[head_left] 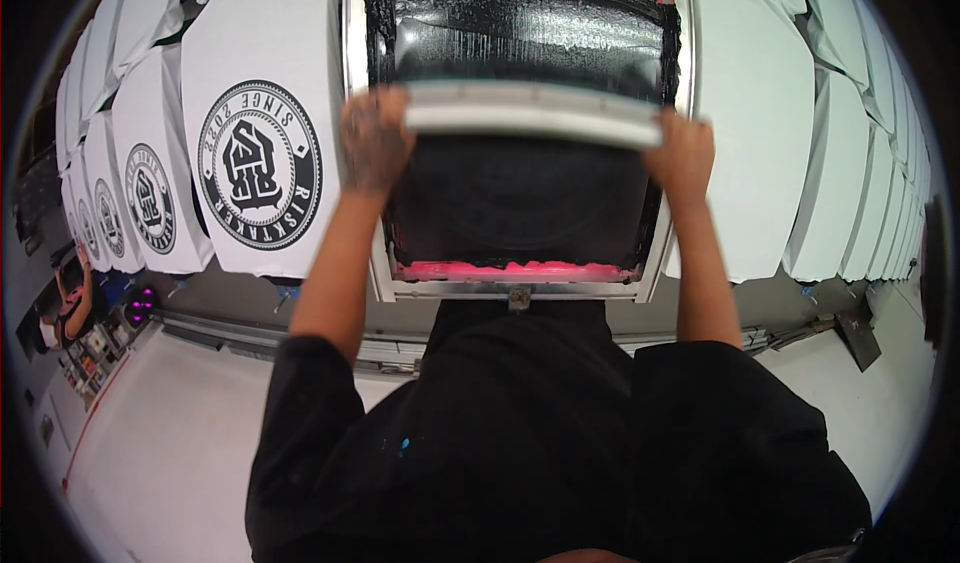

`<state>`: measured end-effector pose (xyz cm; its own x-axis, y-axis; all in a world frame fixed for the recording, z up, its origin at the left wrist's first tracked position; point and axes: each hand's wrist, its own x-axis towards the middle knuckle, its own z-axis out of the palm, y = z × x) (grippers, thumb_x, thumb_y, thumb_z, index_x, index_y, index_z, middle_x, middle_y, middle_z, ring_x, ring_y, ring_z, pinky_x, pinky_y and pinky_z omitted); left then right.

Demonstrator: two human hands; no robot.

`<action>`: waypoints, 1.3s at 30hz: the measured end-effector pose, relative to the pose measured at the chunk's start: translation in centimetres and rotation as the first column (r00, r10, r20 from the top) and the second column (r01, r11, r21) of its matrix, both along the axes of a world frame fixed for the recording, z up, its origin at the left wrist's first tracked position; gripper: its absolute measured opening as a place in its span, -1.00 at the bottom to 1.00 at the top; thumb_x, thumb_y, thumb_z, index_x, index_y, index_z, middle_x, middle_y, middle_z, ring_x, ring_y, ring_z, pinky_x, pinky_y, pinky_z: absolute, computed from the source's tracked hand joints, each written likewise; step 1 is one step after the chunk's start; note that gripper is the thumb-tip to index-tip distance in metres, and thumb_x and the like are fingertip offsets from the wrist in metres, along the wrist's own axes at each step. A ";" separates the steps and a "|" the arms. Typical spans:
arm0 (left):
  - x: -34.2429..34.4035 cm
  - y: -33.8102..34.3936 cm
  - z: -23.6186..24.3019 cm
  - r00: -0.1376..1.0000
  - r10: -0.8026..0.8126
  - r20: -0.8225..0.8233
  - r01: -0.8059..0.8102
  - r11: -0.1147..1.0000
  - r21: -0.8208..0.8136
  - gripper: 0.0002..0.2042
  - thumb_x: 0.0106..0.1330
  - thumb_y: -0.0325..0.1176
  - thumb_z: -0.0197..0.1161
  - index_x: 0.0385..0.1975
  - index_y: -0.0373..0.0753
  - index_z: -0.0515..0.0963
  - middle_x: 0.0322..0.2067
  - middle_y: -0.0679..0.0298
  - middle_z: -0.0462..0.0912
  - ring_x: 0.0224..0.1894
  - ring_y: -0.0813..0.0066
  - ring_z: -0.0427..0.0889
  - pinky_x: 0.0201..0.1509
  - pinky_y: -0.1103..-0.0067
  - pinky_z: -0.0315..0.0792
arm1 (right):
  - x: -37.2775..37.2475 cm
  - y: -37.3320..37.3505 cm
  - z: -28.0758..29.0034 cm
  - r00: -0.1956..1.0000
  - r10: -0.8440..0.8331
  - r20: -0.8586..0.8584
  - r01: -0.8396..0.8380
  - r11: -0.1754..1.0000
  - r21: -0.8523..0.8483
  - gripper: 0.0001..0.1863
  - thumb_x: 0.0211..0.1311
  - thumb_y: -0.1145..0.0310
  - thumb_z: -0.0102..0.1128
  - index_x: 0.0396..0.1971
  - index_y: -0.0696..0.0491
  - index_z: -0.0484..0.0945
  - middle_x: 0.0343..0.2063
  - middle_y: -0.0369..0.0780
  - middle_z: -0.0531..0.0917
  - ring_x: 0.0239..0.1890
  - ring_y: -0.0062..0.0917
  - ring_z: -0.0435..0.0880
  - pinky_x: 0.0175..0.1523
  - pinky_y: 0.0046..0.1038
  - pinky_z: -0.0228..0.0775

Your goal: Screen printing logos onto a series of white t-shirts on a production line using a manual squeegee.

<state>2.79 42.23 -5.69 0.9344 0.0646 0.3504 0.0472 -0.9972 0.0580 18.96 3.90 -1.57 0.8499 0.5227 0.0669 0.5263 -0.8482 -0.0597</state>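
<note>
A wide squeegee [530,113] lies across a screen-printing frame [686,63], with one of my hands at either end. My left hand [376,138] is wrapped round its left end, and my right hand [682,153] grips the right end. Motion blurs both the bar and my fingers. Thick glossy black ink [520,18] covers the mesh beyond the squeegee. On the near side the mesh [520,198] is coated dark, and a faint round design shows through. Pink emulsion [520,271] borders the near and far ends.
To the left, white shirts on boards bear a round black print [262,163]. Plain white shirts [745,133] line the right. Metal rails [230,333] run low behind the boards. Another person [75,303] stands at the far left. A dark panel [858,338] leans at the right.
</note>
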 end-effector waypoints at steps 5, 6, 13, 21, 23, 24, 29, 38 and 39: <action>15.4 5.6 2.0 0.957 0.015 -0.289 -0.063 0.986 -0.157 -0.57 0.03 -0.04 0.49 -0.21 -0.19 0.64 -0.27 0.11 0.71 -0.11 0.09 0.69 0.08 0.25 0.53 | 12.7 4.8 1.3 0.993 -0.061 -0.104 0.041 0.983 -0.180 -0.63 0.00 0.10 0.44 -0.22 -0.01 0.70 -0.32 -0.09 0.76 -0.19 -0.09 0.74 -0.03 -0.12 0.57; 16.7 6.7 2.6 0.923 0.087 -0.375 -0.160 0.973 -0.168 -0.47 -0.13 0.05 0.59 -0.31 -0.27 0.67 -0.33 -0.03 0.69 -0.10 -0.01 0.68 0.07 0.29 0.55 | 14.2 5.0 1.0 0.992 -0.014 -0.128 -0.007 0.987 -0.160 -0.59 0.02 0.05 0.45 -0.20 0.00 0.71 -0.31 -0.07 0.76 -0.18 -0.07 0.74 -0.03 -0.10 0.58; -1.3 1.7 4.4 0.930 0.013 -0.368 -0.086 0.980 -0.182 -0.73 0.21 -0.21 0.37 -0.16 -0.18 0.64 -0.27 0.16 0.75 -0.23 0.15 0.72 -0.05 0.29 0.60 | -0.9 0.6 5.0 0.989 0.045 -0.138 -0.080 0.963 -0.259 -0.59 -0.16 0.17 0.55 -0.25 -0.01 0.72 -0.35 -0.23 0.75 -0.38 -0.34 0.67 -0.05 -0.28 0.41; -20.3 -7.9 4.8 0.950 -0.081 -0.303 -0.036 0.932 -0.361 -0.74 0.00 -0.42 0.33 -0.25 -0.26 0.63 -0.24 0.13 0.63 -0.17 0.11 0.60 0.02 0.23 0.50 | -20.0 -7.0 2.8 0.955 -0.016 -0.296 0.040 0.996 0.075 -0.76 -0.15 0.51 0.35 -0.38 -0.02 0.61 -0.32 -0.29 0.72 -0.21 -0.39 0.68 -0.04 -0.25 0.32; -19.6 -7.9 4.6 0.943 -0.041 -0.330 -0.070 0.946 -0.317 -0.72 0.01 -0.39 0.32 -0.22 -0.24 0.64 -0.22 0.16 0.65 -0.14 0.08 0.60 0.08 0.22 0.47 | -19.1 -6.5 2.3 0.967 0.001 -0.257 0.015 0.998 0.060 -0.79 -0.10 0.49 0.33 -0.38 -0.01 0.60 -0.32 -0.29 0.73 -0.23 -0.40 0.68 -0.06 -0.26 0.32; -19.3 -7.9 4.5 0.933 -0.004 -0.360 -0.104 0.955 -0.278 -0.71 0.03 -0.36 0.31 -0.19 -0.22 0.64 -0.21 0.18 0.67 -0.11 0.05 0.60 0.14 0.20 0.45 | -18.6 -6.2 2.3 0.975 0.015 -0.222 -0.006 0.999 0.038 -0.82 -0.05 0.48 0.31 -0.37 -0.01 0.60 -0.33 -0.29 0.73 -0.24 -0.40 0.68 -0.07 -0.27 0.31; -19.4 -7.9 2.3 0.982 -0.057 -0.178 -0.006 0.942 -0.335 -0.71 0.04 -0.38 0.24 -0.21 -0.28 0.66 -0.20 0.14 0.66 -0.05 0.08 0.59 0.15 0.14 0.45 | -19.1 -6.6 1.7 0.997 -0.012 -0.082 0.023 0.990 0.136 -0.90 0.05 0.48 0.26 -0.39 0.02 0.63 -0.35 -0.26 0.72 -0.23 -0.40 0.69 -0.06 -0.25 0.31; 6.6 3.0 1.0 0.994 -0.016 0.112 0.023 0.998 -0.054 -0.71 0.03 -0.40 0.35 -0.19 -0.12 0.61 -0.25 0.17 0.65 -0.18 0.11 0.61 0.05 0.30 0.49 | 6.1 3.5 1.2 0.998 0.004 0.059 -0.005 1.000 0.018 -0.84 -0.12 0.49 0.26 -0.43 0.02 0.67 -0.52 -0.10 0.72 -0.46 -0.20 0.66 -0.14 -0.30 0.35; 9.6 4.5 2.1 0.996 -0.038 -0.078 0.033 0.998 -0.057 -0.81 0.11 -0.32 0.35 -0.27 -0.10 0.62 -0.33 0.18 0.70 -0.25 0.13 0.68 -0.02 0.30 0.55 | 8.9 4.2 1.2 0.998 0.027 0.056 -0.026 1.000 -0.017 -0.85 -0.13 0.44 0.27 -0.45 0.01 0.68 -0.52 -0.09 0.72 -0.47 -0.17 0.66 -0.19 -0.27 0.38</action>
<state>12.42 46.73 -3.61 0.9611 0.0481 0.2719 0.0185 -0.9937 0.1106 27.85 8.14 -0.35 0.8311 0.5460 0.1056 0.5504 -0.8347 -0.0162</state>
